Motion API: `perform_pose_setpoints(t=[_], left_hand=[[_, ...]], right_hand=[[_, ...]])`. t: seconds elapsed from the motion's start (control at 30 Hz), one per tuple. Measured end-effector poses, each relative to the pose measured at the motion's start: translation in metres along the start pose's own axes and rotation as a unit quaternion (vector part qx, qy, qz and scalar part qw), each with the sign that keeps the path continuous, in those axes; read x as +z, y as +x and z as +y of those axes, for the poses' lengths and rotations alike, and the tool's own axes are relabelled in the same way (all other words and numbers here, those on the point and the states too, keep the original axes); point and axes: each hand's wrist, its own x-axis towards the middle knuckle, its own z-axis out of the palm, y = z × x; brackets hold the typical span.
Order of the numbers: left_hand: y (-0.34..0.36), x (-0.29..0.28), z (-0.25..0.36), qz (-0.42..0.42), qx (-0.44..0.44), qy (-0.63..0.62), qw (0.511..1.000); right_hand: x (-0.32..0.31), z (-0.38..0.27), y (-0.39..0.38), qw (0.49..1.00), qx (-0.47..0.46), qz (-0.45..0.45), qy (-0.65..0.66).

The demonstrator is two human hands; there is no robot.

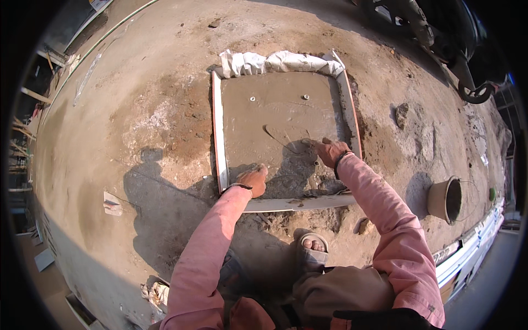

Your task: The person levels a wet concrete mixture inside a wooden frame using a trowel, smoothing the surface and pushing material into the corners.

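Observation:
Wet grey cement (280,113) fills a shallow square form with white boards (218,132) along its sides. My right hand (331,152) is over the right part of the cement, a finger stretched leftward and low to the surface. Beside that finger, a thin curved line (273,135) marks the cement. My left hand (253,181) is at the near left corner, fingers curled; whatever they hold, if anything, is hidden. Two small pale round pieces, one left (252,99) and one right (306,97), stick out of the far half. A small stub (317,163) shows below my right hand.
Crumpled white sheeting (280,62) lies over the form's far edge. A bucket (444,200) tips on its side at the right. On the ground to the left is a flat, trowel-like piece (113,204). A parked motorbike (434,38) occupies the far right. My sandalled foot (313,247) is near the front board.

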Motion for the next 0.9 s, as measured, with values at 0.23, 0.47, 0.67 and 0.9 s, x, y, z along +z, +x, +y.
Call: perform_pose_setpoints(t=[0.23, 0.47, 0.67, 0.9], left_hand=[[0.013, 0.011, 0.0, -0.038, -0.003, 0.024, 0.999], [0.019, 0.023, -0.019, -0.02, -0.004, 0.047, 0.999], [0.019, 0.027, -0.023, 0.003, 0.003, 0.038, 0.999], [0.021, 0.034, -0.029, 0.045, 0.011, 0.011, 0.999]], right_hand=[[0.038, 0.05, 0.005, 0.987, -0.033, -0.027, 0.154], [0.009, 0.028, -0.001, 0.99, -0.101, -0.096, -0.009], [-0.015, 0.025, -0.006, 0.995, -0.03, -0.076, -0.061], [-0.007, 0.017, -0.011, 0.992, -0.04, -0.104, -0.062]])
